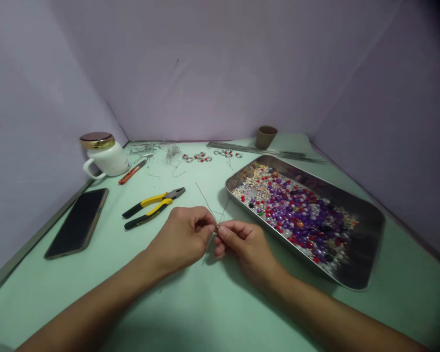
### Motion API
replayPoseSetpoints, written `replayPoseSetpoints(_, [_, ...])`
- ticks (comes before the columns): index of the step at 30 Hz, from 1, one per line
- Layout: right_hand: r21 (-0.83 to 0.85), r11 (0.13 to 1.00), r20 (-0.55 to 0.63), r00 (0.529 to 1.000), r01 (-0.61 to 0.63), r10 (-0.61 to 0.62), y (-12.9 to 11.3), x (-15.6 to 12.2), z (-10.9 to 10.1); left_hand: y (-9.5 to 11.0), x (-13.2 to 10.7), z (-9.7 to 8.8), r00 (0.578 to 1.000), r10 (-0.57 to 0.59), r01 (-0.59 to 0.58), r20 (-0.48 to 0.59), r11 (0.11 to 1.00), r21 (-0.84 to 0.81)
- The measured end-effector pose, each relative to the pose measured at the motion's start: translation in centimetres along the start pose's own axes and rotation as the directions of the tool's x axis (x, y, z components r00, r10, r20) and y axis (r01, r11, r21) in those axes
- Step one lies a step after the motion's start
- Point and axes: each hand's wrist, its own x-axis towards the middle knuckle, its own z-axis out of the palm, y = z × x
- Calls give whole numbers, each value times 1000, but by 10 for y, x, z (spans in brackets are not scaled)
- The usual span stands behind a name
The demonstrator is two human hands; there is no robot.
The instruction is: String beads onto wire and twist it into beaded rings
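My left hand (190, 232) and my right hand (244, 247) meet fingertip to fingertip above the middle of the table. Both pinch thin wire (204, 196), whose loose ends stick out above and below the fingers. A small brownish bead (216, 228) shows between the fingertips; the fingers hide part of it. Left of my left hand lie pliers (154, 208) with yellow and black handles, their jaws pointing away to the right. Close by my right hand stands a metal tray (366, 244) of mixed purple, red, white and gold beads (297, 215).
A phone (77, 222), an orange cutter knife (132, 172) and a lidded white mug (108, 159) are at the left. Wire scraps (172, 154), red-and-clear bead pieces (201, 157), straight wires (256, 150) and a brown cup (266, 138) lie along the back wall.
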Motion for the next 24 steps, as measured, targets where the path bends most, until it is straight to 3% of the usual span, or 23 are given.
replayPoseSetpoints(4, [-30,999,-41,999,27,-28,1,-1,1,-1,-2,5,1000,-13,12,-13,999,-35])
replayPoseSetpoints(8, [-112,990,-109,989,87,-99,2,-4,0,-3,-2,15,988,-146,134,-56,973,-186])
replayPoseSetpoints(11, [-148,981,-145,978,127,-149,2,-4,-1,-5,-1,21,973,-228,219,16,910,-352])
replayPoseSetpoints(14, [-148,980,-156,975,133,-156,2,-3,-1,-6,-2,24,977,-202,212,69,884,-417])
replayPoseSetpoints(19, [-138,980,-157,974,145,-167,0,-3,0,-2,-6,26,985,-170,148,-28,916,-372])
replayPoseSetpoints(24, [-104,982,-117,979,158,-169,0,-2,-3,-4,-4,23,964,-254,257,79,809,-529])
